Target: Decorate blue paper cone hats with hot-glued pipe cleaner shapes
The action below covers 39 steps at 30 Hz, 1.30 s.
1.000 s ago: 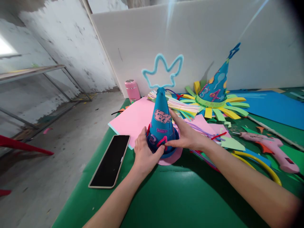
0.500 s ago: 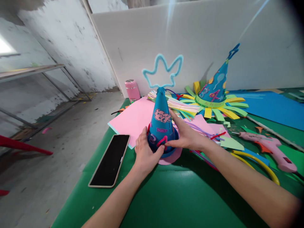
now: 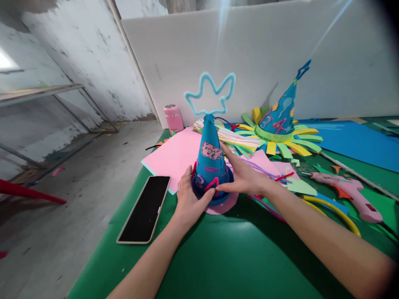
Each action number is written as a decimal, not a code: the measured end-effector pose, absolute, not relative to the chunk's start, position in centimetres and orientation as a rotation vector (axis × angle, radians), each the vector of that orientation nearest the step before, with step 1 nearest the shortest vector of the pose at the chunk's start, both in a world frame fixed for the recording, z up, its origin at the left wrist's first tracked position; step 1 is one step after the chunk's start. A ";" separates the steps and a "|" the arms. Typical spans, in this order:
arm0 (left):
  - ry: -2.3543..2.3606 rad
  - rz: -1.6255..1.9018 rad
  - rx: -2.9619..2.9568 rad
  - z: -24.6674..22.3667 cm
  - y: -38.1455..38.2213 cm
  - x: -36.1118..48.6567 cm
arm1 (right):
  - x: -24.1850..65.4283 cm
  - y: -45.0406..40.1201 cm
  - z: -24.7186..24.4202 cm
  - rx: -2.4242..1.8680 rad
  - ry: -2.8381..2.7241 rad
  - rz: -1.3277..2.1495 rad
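Note:
A blue cone hat point(image 3: 211, 160) with a pink animal picture and pink and purple shapes stands in a dark blue round base, over a pink paper piece point(image 3: 218, 209). From its tip rises a light blue fuzzy crown outline point(image 3: 204, 93). My left hand point(image 3: 188, 203) is wrapped round the hat's lower left side, thumb at the front. On the right side my right hand point(image 3: 243, 174) grips the hat, its thumb meeting the left one beside a pink zigzag shape. The farther fingers of both hands are partly hidden behind the cone.
A phone point(image 3: 145, 209) lies left on the green table point(image 3: 224, 257). Behind are pink paper point(image 3: 173, 155), paper strips point(image 3: 240, 141) and a pink bottle point(image 3: 173, 120). To the right are another cone hat point(image 3: 279, 114), a pink glue gun point(image 3: 352, 191) and a yellow loop point(image 3: 339, 214).
The hat's cone and its crown outline have tilted or shifted slightly to the left. Both hands keep nearly the same hold. The view has moved a little.

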<state>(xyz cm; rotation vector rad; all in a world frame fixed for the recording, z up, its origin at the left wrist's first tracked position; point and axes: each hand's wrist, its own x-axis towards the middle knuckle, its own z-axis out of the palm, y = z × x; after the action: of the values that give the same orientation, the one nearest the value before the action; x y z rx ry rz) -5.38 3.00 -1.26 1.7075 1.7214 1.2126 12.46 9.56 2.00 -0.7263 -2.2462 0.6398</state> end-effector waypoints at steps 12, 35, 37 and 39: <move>1.769 1.180 1.773 -1.2 3.0 -5.4 | 12.1 9.1 2.0 -0.782 -2.255 0.618; 1.778 1.157 1.835 -1.9 2.8 -5.6 | 11.9 9.0 1.8 -0.799 -2.227 0.616; 1.773 1.162 1.832 -1.9 2.8 -5.7 | 11.9 8.9 1.8 -0.806 -2.227 0.618; 1.766 1.170 1.833 -2.0 2.8 -5.7 | 11.9 8.9 1.8 -0.816 -2.231 0.622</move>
<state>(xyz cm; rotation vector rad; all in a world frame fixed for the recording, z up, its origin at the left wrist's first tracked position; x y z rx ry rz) -5.69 2.84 -2.00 1.8332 1.7658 1.1696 11.91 8.93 1.78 -0.8164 -2.2305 0.6218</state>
